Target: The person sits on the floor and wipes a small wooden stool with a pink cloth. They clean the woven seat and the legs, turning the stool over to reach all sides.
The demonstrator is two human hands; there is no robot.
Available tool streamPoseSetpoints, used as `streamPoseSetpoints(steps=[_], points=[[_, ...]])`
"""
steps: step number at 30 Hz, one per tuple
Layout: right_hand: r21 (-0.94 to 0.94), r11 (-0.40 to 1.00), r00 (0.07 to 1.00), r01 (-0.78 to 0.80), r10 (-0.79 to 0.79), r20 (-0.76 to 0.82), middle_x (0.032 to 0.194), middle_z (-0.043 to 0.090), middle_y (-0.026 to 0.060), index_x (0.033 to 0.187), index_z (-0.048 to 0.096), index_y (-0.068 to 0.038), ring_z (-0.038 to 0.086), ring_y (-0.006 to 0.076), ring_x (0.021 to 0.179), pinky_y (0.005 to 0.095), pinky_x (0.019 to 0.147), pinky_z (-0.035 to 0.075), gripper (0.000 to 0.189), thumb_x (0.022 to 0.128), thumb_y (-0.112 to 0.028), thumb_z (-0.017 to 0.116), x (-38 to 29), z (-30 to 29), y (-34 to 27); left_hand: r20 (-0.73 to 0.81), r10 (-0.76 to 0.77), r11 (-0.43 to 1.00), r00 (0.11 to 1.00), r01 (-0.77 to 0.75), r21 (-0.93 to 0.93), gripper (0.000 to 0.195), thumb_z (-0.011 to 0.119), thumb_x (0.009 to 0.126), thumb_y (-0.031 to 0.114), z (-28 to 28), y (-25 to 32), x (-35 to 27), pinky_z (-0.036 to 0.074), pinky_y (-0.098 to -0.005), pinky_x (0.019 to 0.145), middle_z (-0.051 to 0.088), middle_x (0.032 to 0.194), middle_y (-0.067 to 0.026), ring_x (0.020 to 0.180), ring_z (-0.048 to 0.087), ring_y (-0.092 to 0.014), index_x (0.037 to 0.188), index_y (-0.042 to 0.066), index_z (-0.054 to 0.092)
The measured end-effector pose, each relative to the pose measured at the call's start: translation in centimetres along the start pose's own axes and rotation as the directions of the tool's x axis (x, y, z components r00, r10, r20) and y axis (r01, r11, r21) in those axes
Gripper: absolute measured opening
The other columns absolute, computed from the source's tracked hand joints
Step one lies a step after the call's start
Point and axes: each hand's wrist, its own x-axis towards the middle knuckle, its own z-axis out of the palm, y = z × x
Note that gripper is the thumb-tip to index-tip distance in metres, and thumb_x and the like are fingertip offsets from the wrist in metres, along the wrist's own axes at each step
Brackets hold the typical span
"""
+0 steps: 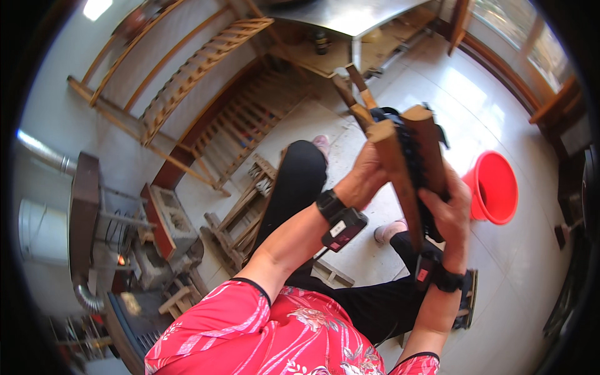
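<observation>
Two long wooden pieces with flat cut ends, the left wooden piece (397,168) and the right wooden piece (424,145), are held up side by side in front of me. Dark, ridged material (408,145) lies between them; what it is I cannot tell. My left hand (368,173) grips the left piece from its outer side, fingers partly hidden behind it. Around the right piece my right hand (447,206) is closed, with the thumb across the near side. Two narrow wooden handles (358,101) stick out beyond the far ends. Both wrists wear black straps with small devices.
A red plastic bucket (508,187) stands on the tiled floor to the right. Slatted wooden racks (187,89) lean at the upper left, beside a metal-topped table (344,18). Wooden frames (239,211), a concrete block (173,215) and a stove pipe (84,211) are at left.
</observation>
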Motion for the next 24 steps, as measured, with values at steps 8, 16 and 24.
streamPoseSetpoints(steps=[8,16,24], points=[[-0.586,0.792,0.84,0.174,-0.43,-0.33,0.138,0.055,0.0112,0.136,0.052,-0.006,0.049,0.0254,0.13,0.0366,0.103,0.041,0.045,0.098,-0.031,0.055,-0.3,-1.4,-1.2,0.226,0.421,0.884,0.878,-0.453,0.115,0.026,0.053,0.1,0.022,7.4,3.0,1.2,0.056,-0.035,0.089,0.067,0.11,-0.0085,0.099,0.066,-0.02,0.116,0.002,0.06],[-0.426,0.903,0.788,0.052,-0.299,-0.538,0.135,0.057,0.0105,0.133,0.054,-0.006,0.054,0.0232,0.124,0.0354,0.102,0.046,0.041,0.101,-0.031,0.051,-0.2,-3.0,0.2,0.18,0.577,0.683,0.797,-0.591,0.43,0.039,0.047,0.1,0.044,9.4,10.1,-4.0,0.054,-0.0381,0.09,0.061,0.119,-0.0027,0.105,0.061,-0.02,0.128,0.017,0.05],[-0.428,0.903,0.788,0.037,-0.29,-0.544,0.126,0.062,0.0097,0.131,0.058,-0.011,0.06,0.0197,0.114,0.0324,0.091,0.052,0.035,0.099,-0.027,0.055,-0.6,-3.5,1.9,-0.139,0.628,0.633,0.766,-0.398,0.664,0.044,0.041,0.101,0.046,8.6,19.1,-18.0,0.048,-0.044,0.1,0.057,0.127,-0.005,0.113,0.057,-0.024,0.135,0.018,0.045]])
